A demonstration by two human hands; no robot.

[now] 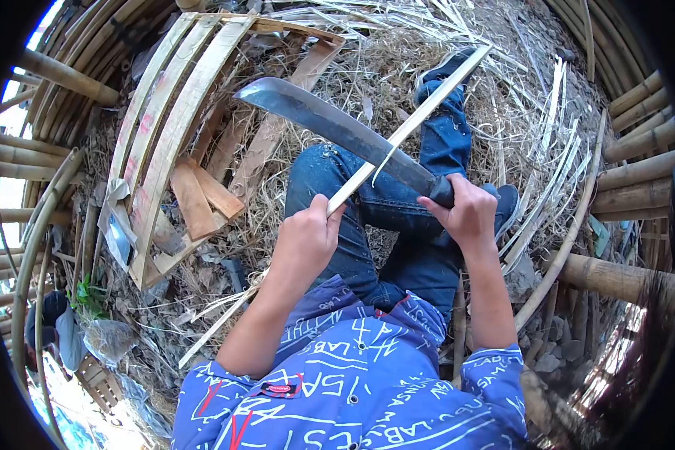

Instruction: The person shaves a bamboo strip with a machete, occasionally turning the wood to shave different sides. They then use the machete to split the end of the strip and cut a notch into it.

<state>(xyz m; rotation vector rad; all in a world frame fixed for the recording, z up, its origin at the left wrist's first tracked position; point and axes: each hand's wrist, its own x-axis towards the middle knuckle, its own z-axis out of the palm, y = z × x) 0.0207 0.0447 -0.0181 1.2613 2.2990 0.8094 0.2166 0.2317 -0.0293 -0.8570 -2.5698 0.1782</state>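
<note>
My left hand (pixel 307 234) grips a thin pale bamboo strip (pixel 420 112) that runs up and to the right past my shoe. In my right hand (pixel 465 212) is the dark handle of a big machete (pixel 330 124). Its broad steel blade lies across the strip and points up-left. Where blade and strip cross, a thin curl of shaving (pixel 382 163) peels off. Both hands are above my blue-jeaned legs (pixel 352 191), which are crossed over the ground.
Split bamboo slats and a wooden frame (pixel 165 127) lie at the left. Thick bamboo poles (pixel 630 277) line the right and the left edge. Dry shavings and thin strips (pixel 547 150) cover the ground. A second blade (pixel 116 236) lies by the frame.
</note>
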